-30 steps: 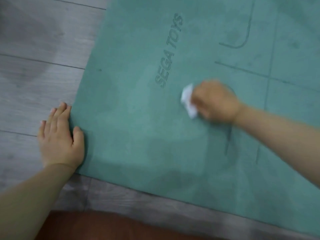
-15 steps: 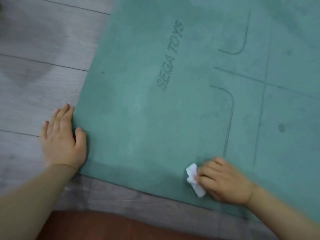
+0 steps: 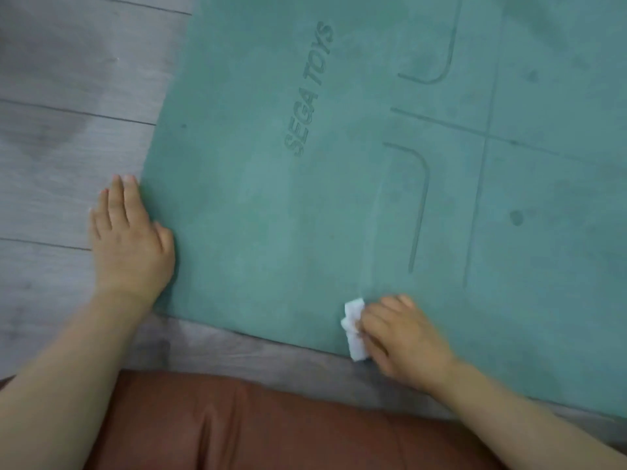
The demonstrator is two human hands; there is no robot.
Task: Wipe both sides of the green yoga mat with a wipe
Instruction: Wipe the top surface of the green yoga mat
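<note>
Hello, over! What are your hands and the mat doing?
Left hand flat at mat corner. Right hand holds wipe on mat's near edge. Nothing in the way.

Grey wood-grain plank floor [image 3: 68, 137], its seams running roughly crosswise through the view, with darker blotches toward the upper left. A reddish-brown, leather-like cushioned surface [image 3: 271, 429] lies along the bottom edge. Lighting is soft and even.

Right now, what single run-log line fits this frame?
stage: wiping top side | right hand: grips wipe at near edge of yoga mat | left hand: flat at mat corner, on floor | underside: not visible
</note>
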